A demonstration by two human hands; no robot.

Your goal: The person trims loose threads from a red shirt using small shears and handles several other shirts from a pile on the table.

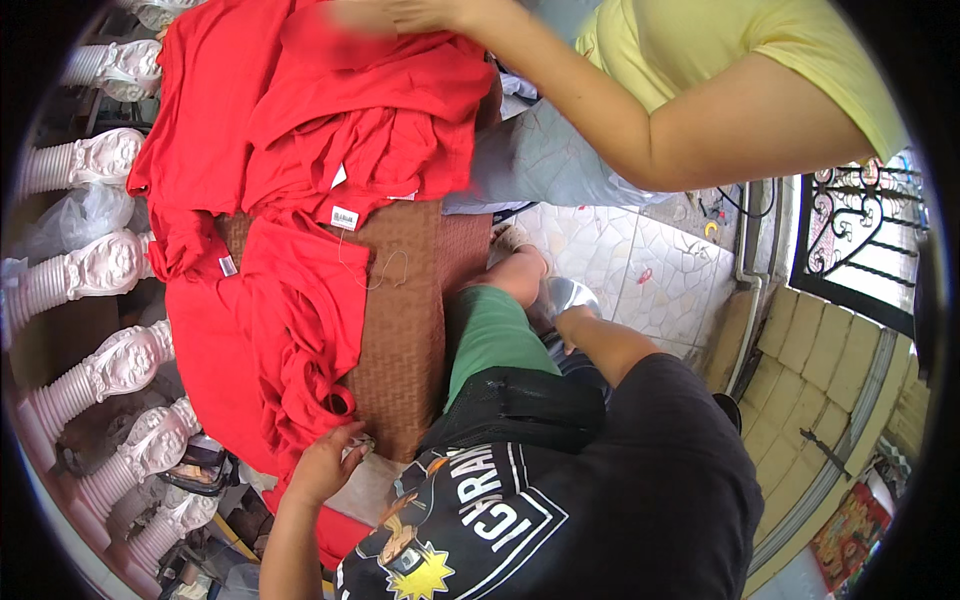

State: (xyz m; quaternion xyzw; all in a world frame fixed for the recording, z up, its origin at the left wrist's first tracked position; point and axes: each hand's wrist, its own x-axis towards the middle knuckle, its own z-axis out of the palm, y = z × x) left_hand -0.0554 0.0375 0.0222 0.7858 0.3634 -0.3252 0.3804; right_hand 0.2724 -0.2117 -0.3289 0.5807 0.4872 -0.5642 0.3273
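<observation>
My left hand [330,459] is beside the cuff of a red garment [275,345] spread on a brown textured cover [400,285]. Its fingers are drawn together around a small thing I cannot make out. Down beside my knee hangs my right hand [573,326], next to a clear, shiny plastic thing [572,294]; its fingers are mostly hidden. A white tag [344,217] with a loose thread lies at the garment's upper edge. Farther away is a pile of red garments [330,110] with more tags.
Across from me a person in a yellow shirt [690,55] has a blurred hand [370,17] on the red pile. White carved balusters [105,265] line the left side. Pale tiles [660,265] cover the floor on the right, near a black metal gate [850,225].
</observation>
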